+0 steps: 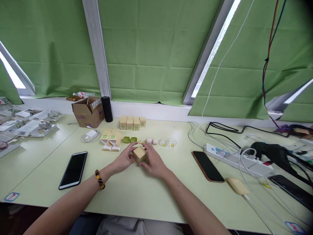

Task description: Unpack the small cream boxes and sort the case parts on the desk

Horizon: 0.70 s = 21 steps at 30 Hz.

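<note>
Between my two hands is a small closed tan cardboard box (139, 152), over the front middle of the table. My left hand (125, 158) holds its left side, fingers bent against it. On the other side my right hand (154, 160) grips the box, with the thumb low at the front. Just beyond lie two green square trays (126, 139), tiny yellowish pieces (141, 142), two pale pink cylinders (154, 141) and two clear plastic cups (171, 142). To the left are two opened box blanks (114, 137) with flaps out.
Several closed small boxes (133, 122) stand in a row farther back. Phones lie left (73, 169) and right (207, 165). A carton (88, 111), black cylinder (107, 109) and coiled white cable (90, 134) sit back left. A power strip (237, 160) with tangled cables fills the right.
</note>
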### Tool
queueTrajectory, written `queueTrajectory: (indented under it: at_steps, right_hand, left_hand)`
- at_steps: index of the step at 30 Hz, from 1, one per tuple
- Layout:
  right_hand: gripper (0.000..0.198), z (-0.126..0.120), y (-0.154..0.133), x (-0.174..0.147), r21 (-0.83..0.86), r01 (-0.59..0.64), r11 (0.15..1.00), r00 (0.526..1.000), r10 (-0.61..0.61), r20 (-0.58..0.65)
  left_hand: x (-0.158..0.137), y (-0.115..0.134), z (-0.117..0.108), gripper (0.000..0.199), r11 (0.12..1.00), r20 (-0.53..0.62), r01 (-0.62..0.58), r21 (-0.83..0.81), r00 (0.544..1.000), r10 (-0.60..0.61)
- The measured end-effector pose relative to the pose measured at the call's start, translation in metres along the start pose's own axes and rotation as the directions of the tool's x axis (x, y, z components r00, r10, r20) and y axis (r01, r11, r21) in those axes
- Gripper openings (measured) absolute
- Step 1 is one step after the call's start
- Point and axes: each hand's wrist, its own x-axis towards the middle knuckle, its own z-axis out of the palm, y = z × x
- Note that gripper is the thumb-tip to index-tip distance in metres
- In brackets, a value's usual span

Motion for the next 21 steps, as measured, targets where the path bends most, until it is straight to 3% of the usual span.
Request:
queueTrajectory:
  at_steps: [7,13,16,21]
  right_hand:
    - [0.093,-0.003,0.006,0.001,-0.008,-0.029,1.000,1.000,0.029,-0.006]
    - [0.092,-0.003,0.002,0.002,-0.034,-0.045,0.998,0.999,0.045,0.010]
    - [0.091,-0.004,0.002,0.002,-0.042,-0.058,0.997,0.998,0.058,-0.001]
    - [0.086,-0.008,0.012,0.002,-0.087,-0.111,0.990,0.993,0.106,-0.057]
  left_hand:
    - [0.003,-0.021,-0.004,0.094,0.997,0.069,-0.069,0.042,0.995,0.066]
    - [0.001,-0.010,-0.002,0.097,0.995,0.062,0.003,0.102,0.998,-0.010]
    - [0.002,-0.008,-0.001,0.095,0.997,0.055,-0.018,0.075,0.998,0.014]
    - [0.006,-0.015,-0.004,0.079,0.993,-0.082,-0.005,0.117,0.997,0.015]
